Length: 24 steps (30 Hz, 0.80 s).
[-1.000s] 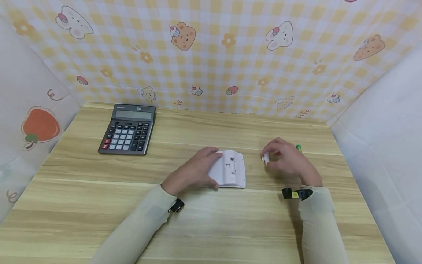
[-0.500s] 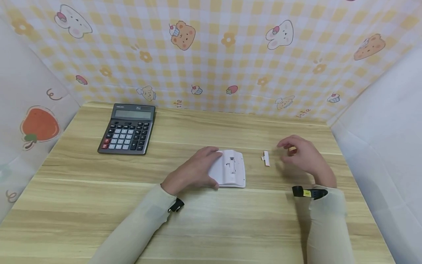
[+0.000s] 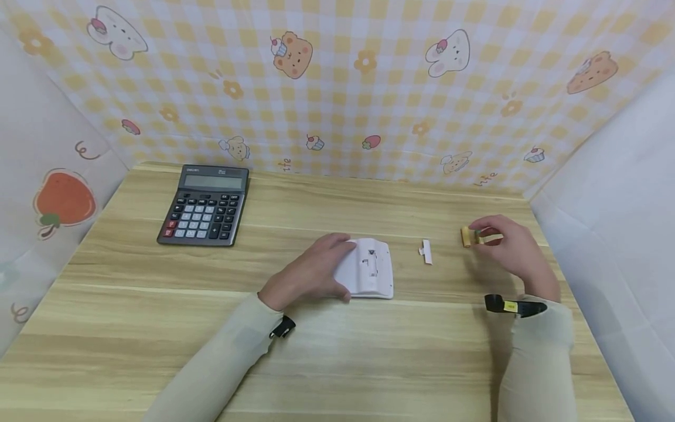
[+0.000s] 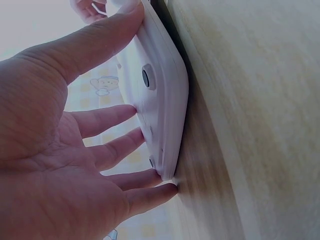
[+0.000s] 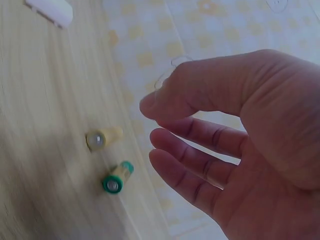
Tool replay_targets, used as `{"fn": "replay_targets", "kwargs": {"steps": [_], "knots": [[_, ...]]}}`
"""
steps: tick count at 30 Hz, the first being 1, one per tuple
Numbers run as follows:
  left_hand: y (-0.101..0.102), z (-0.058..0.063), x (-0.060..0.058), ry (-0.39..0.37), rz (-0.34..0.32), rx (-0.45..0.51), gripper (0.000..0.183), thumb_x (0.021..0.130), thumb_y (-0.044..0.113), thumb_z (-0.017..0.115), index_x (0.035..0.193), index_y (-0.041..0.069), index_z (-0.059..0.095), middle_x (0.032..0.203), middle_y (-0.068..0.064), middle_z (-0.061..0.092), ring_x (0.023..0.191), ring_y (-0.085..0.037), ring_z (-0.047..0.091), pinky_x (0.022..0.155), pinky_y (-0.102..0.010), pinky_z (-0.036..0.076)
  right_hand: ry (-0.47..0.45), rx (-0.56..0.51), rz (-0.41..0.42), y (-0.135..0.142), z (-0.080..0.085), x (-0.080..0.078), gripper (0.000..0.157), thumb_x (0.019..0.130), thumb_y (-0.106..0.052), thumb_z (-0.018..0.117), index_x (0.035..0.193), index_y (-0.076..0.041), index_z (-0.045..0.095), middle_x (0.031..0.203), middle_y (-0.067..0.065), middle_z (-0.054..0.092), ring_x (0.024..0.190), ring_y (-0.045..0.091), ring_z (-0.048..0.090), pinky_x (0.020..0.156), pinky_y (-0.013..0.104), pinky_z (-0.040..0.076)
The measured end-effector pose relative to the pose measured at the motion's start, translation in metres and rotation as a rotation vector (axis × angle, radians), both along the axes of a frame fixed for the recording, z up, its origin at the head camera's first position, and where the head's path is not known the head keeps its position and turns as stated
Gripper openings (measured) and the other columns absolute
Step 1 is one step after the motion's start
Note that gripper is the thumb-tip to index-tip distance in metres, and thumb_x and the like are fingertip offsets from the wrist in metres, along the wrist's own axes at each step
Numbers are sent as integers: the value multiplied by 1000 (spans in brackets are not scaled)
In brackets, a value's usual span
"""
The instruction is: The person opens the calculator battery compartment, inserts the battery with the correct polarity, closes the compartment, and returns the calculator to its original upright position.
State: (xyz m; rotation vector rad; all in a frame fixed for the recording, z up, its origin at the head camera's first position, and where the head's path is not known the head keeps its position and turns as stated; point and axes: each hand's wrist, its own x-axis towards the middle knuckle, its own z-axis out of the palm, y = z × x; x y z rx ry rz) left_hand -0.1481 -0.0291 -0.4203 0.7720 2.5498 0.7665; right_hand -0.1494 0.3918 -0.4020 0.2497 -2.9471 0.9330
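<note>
The right hand (image 3: 508, 245) has moved away to the right since a second ago, when it was pinching the small white cover (image 3: 427, 252); that piece now lies by itself on the table, right of the frame's centre. From where I stand, the hand is over by two batteries at the right of the frame, one gold (image 5: 105, 137), the other green-ended (image 5: 119, 177). In the head view its fingertips seem almost upon them, but the right wrist view shows both batteries lying on the wood, apart from the loosely curved fingers, and I see nothing pinched.

The left hand (image 3: 311, 272) has stayed put, holding the white device (image 3: 378, 284) just below and right of the frame's middle, thumb at the near edge, fingers spread toward the far one. The device lies back side up, its battery compartment (image 3: 371, 264) uncovered. In the left wrist view a finger at the bottom reaches the tabletop beside its corner.

A dark calculator (image 3: 203, 205) rests in the left part of the frame, well apart from both hands. Behind the wooden table (image 3: 369, 363) hangs a yellow checked cloth (image 3: 337, 88) with cartoon animals.
</note>
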Motion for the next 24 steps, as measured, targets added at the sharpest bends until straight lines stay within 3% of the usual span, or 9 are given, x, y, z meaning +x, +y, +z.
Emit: {"fn": "replay_targets", "kwargs": {"steps": [10, 14, 17, 24], "knots": [[-1, 0, 0, -2, 3, -1, 110, 76, 26, 105, 166, 6, 47, 175, -14, 35, 161, -34, 31, 130, -44, 29, -51, 13, -55, 17, -7, 0, 40, 95, 10, 75, 134, 5, 70, 134, 28, 64, 115, 52, 69, 76, 11, 47], [-1, 0, 0, -2, 3, -2, 110, 76, 26, 105, 167, 6, 47, 175, -14, 35, 161, -34, 31, 130, -45, 29, -75, 34, -70, 19, -11, -2, 44, 95, 8, 74, 139, 4, 68, 136, 29, 62, 116, 53, 68, 78, 24, 52], [-2, -1, 0, 1, 0, -3, 109, 76, 27, 105, 166, 6, 46, 175, -14, 35, 161, -34, 31, 130, -45, 29, -100, 46, -85, 21, -14, -5, 48, 96, 7, 73, 143, 4, 66, 141, 31, 60, 118, 53, 67, 81, 40, 57], [-1, 0, 0, 1, 1, 5, 110, 76, 26, 105, 166, 6, 47, 175, -14, 35, 161, -34, 31, 130, -45, 29, -125, 72, -104, 25, -22, -11, 53, 96, 3, 75, 148, 5, 63, 147, 32, 55, 118, 53, 67, 77, 37, 55]]}}
